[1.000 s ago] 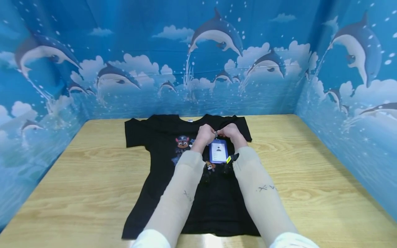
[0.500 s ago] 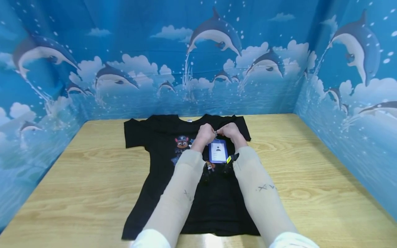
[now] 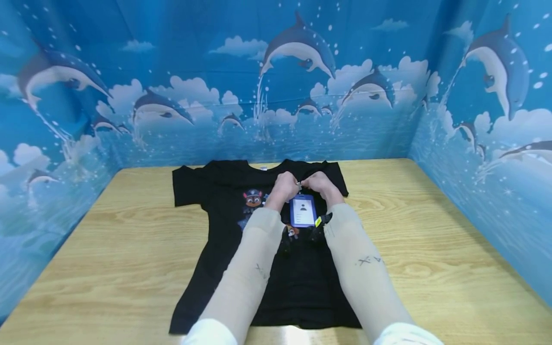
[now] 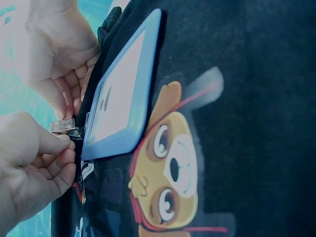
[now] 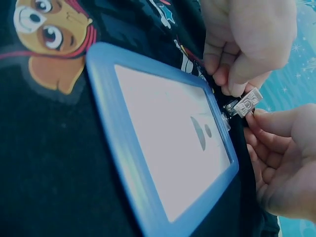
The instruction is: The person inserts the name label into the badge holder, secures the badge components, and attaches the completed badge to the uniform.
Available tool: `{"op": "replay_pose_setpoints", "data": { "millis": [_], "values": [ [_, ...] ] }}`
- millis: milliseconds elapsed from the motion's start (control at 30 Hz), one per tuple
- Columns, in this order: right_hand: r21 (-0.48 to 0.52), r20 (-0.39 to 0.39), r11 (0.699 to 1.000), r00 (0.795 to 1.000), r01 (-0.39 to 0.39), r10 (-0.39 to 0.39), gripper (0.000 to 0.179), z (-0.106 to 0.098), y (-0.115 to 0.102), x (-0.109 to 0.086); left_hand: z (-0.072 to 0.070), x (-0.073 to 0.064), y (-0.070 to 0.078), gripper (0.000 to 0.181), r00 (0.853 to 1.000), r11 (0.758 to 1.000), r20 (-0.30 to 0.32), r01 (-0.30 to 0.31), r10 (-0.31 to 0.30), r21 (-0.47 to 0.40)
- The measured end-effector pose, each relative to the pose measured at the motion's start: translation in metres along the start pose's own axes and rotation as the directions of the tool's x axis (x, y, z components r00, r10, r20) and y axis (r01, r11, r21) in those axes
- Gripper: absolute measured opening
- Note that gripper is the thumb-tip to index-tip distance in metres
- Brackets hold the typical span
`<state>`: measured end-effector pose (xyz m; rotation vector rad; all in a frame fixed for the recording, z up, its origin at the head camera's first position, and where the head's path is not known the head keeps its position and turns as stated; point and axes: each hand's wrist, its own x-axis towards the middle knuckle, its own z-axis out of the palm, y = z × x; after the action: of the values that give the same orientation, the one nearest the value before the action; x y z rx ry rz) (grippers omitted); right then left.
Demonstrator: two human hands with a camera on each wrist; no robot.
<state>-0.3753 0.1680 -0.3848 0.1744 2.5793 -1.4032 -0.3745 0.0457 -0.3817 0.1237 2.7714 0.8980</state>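
A black T-shirt [image 3: 306, 278] lies spread on the table, with cartoon dogs printed on its chest. Over the print rests a blue-framed ID badge holder [image 3: 303, 211] with a white card inside. My left hand [image 3: 284, 186] pinches the badge's silver metal clip [image 4: 64, 126] between thumb and finger. From the other side my right hand [image 3: 320, 183] meets it, thumb and fingers curled on black shirt fabric, fingertips right at the clip [image 5: 247, 102]. Part of the print is hidden under the badge and my left arm.
The wooden table [image 3: 129, 249] extends to both sides of the shirt. A blue dolphin-print curtain [image 3: 194, 57] rises along its back and sides. Beige sleeves cover both forearms, and a dark strap with a yellow label [image 3: 319, 222] sits at my right wrist.
Both hands stay at the clip, with the badge and shirt in place. Only a slight shift of the head view shows.
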Motion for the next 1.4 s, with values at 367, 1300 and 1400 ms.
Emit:
{"op": "replay_pose_setpoints", "data": {
  "millis": [367,1300,1400],
  "values": [
    [0.018,0.005,0.999,0.999,-0.035,0.035,0.018,0.0,0.007,0.016,0.0,-0.001,0.001,0.044,0.999,0.998,-0.007,-0.045,0.046,0.041],
    [0.017,0.07,1.0,0.998,-0.008,0.007,0.027,-0.004,0.004,0.005,-0.002,-0.001,-0.004,0.023,0.993,0.997,-0.09,-0.071,0.073,0.03],
    [0.013,0.071,1.0,0.997,0.006,-0.007,0.028,-0.006,0.005,0.003,-0.001,-0.002,-0.004,0.027,0.992,0.996,-0.099,-0.082,0.083,0.022]
  ]
}}
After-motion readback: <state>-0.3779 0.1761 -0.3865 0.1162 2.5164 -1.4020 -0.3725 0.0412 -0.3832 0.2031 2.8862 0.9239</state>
